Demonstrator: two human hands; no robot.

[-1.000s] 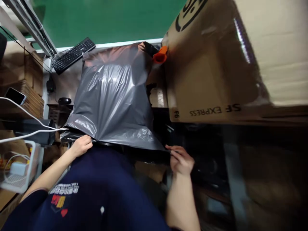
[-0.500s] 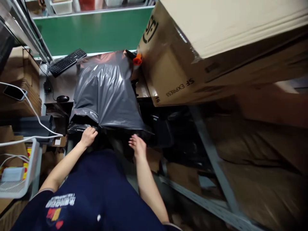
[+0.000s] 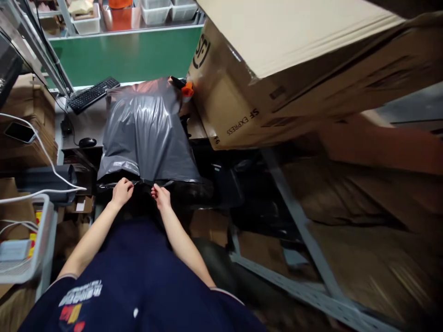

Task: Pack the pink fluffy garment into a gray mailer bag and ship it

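A full grey plastic mailing bag (image 3: 147, 131) lies on the desk in front of me, its open end hanging over the near edge. My left hand (image 3: 122, 191) pinches the bag's near flap at its left side. My right hand (image 3: 161, 196) is closed on the same flap close beside it, fingers curled on the edge. An orange object (image 3: 187, 91) pokes out behind the bag's far end.
A large cardboard box marked SF EXPRESS (image 3: 242, 92) stands to the right on the desk. A black keyboard (image 3: 92, 93) and mouse (image 3: 86, 142) lie at the left. White cables, a phone (image 3: 19, 132) and a white basket (image 3: 24, 240) are at far left. Metal shelving (image 3: 297, 221) is at the right.
My right hand has slid left along the bag's near edge, from its right corner to beside my left hand. My view has pulled back and turned.
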